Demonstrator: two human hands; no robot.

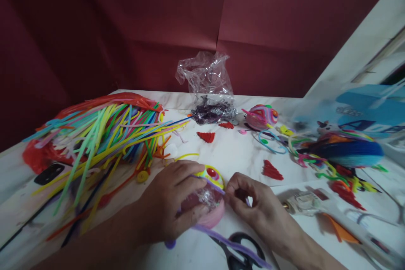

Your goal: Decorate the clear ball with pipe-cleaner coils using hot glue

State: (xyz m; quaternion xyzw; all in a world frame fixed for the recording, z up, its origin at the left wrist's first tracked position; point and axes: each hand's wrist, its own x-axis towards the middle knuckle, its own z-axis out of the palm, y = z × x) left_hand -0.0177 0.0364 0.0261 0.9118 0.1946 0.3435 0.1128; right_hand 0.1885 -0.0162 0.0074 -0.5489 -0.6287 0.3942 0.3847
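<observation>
Wrapped round a pink ball (215,216), my left hand (171,198) steadies it just above the white tabletop. The ball has a shiny, see-through patch and a yellow-rimmed red eye (212,173) on top. A purple pipe cleaner (216,184) runs across the ball below the eye. At the ball's right side, my right hand (253,198) pinches the end of that pipe cleaner between thumb and fingers. Another purple length (236,245) trails from under the ball across black-handled scissors (243,253).
Many coloured pipe cleaners (107,128) spill from a red bag on the left. Behind stands a clear plastic bag (211,84). A finished-looking pink ball (261,117) and a blue striped piece (351,152) lie right. A glue gun (303,203) is beside my right hand.
</observation>
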